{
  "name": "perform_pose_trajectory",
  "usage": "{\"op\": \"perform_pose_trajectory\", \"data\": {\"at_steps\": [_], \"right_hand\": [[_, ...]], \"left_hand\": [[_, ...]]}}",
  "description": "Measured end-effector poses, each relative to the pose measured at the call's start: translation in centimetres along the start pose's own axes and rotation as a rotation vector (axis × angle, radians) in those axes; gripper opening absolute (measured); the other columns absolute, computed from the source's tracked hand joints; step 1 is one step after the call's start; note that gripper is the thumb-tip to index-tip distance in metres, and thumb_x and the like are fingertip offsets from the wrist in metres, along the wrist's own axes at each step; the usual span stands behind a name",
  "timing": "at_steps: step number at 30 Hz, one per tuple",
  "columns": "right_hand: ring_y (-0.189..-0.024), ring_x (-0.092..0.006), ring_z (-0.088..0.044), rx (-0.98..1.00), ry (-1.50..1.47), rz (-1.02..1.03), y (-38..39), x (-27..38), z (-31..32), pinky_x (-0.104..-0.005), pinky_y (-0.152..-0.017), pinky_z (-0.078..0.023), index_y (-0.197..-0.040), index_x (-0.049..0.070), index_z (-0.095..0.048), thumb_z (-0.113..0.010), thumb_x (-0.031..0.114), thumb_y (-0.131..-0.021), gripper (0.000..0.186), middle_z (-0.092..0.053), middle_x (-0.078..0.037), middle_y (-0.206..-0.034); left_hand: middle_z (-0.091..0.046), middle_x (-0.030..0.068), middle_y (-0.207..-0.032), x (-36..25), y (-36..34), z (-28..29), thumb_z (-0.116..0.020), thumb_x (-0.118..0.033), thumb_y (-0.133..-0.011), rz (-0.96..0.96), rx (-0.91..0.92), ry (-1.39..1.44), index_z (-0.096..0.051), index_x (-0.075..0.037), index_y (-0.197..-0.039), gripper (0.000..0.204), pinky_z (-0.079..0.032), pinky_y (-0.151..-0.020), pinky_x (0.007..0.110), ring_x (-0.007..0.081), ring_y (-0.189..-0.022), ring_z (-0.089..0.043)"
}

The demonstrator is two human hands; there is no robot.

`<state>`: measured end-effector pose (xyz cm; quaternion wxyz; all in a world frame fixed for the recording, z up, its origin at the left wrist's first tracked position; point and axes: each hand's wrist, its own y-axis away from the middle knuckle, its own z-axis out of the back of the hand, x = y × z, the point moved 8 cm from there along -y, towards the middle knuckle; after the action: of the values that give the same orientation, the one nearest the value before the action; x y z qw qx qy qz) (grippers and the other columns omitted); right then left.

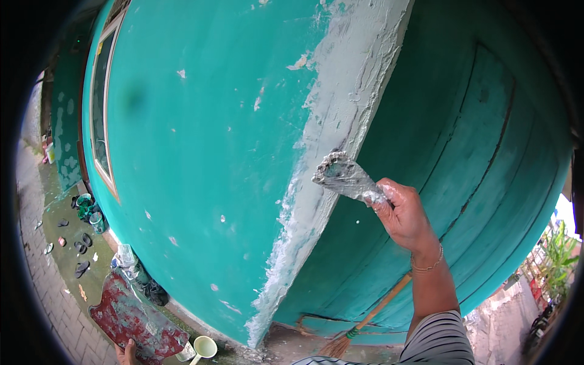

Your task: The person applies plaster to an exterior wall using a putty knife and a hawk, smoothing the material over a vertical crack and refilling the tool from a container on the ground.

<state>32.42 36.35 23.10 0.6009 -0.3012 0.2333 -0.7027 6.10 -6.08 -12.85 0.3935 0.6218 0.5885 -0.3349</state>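
My right hand point(404, 214) is closed round the handle of a putty knife point(347, 176). Grey filler coats the blade, which is up against the wall corner; whether it touches cannot be told. A rough band of pale grey filler point(331, 115) runs down this corner of the turquoise wall point(201, 134). Low at the left, my left hand point(126, 353) grips the lower edge of a red board point(125, 310) smeared with grey filler. Only part of that hand shows, the thumb lying on the board.
A pale dipper point(205, 347) stands on the ground near the wall's foot. A broom point(365, 316) leans against the shaded wall. At left are a clear plastic container point(126, 255), a dark bag point(157, 292), several sandals point(82, 267) and a window point(103, 103). Plants point(556, 252) grow at far right.
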Motion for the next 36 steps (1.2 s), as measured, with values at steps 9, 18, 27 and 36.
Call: {"op": "perform_pose_trajectory", "data": {"at_steps": [9,18,27,36], "right_hand": [[-0.053,-0.0258,-0.038,0.062,0.113,-0.190,-0.6,-1.2,0.7,-0.0366,-0.052,-0.038,-0.081,-0.003,-0.052,-0.060,0.008,-0.092,0.017,-0.044,-0.017,-0.061],[-0.053,-0.0264,-0.040,0.094,0.271,-0.377,2.5,1.0,3.4,-0.0387,-0.053,-0.039,-0.081,-0.003,-0.051,-0.060,0.010,-0.091,0.019,-0.045,-0.017,-0.061],[-0.079,-0.0216,-0.051,-0.314,0.582,-0.060,3.5,8.6,5.2,-0.0342,-0.073,-0.047,-0.129,0.006,-0.059,-0.061,-0.008,-0.083,0.048,-0.048,-0.012,-0.094],[-0.090,-0.0302,-0.053,-0.252,1.119,0.177,0.8,6.8,-0.7,-0.0380,-0.074,-0.049,-0.141,0.019,-0.052,-0.059,-0.004,-0.075,0.071,-0.049,-0.015,-0.103]], "left_hand": [[-0.062,0.0104,-0.105,1.7,-1.3,0.7,-0.066,-0.012,-0.086,0.060,0.069,0.030,-0.049,-0.005,-0.134,0.052,-0.046,-0.058,0.031,0.0189,-0.076,-0.058],[-0.063,0.0087,-0.091,1.9,-1.0,1.6,-0.069,-0.014,-0.084,0.044,0.027,0.030,-0.052,-0.010,-0.132,0.051,-0.037,-0.038,0.029,0.0154,-0.052,-0.051],[-0.061,0.0096,-0.103,1.1,-0.8,2.0,-0.065,-0.012,-0.086,0.038,0.083,0.054,-0.049,-0.005,-0.134,0.051,-0.041,-0.056,0.030,0.0169,-0.072,-0.054],[-0.058,0.0114,-0.123,0.0,-0.1,-0.6,-0.059,-0.012,-0.088,0.000,0.306,0.127,-0.041,0.001,-0.138,0.055,-0.052,-0.091,0.037,0.0227,-0.108,-0.060]]}}
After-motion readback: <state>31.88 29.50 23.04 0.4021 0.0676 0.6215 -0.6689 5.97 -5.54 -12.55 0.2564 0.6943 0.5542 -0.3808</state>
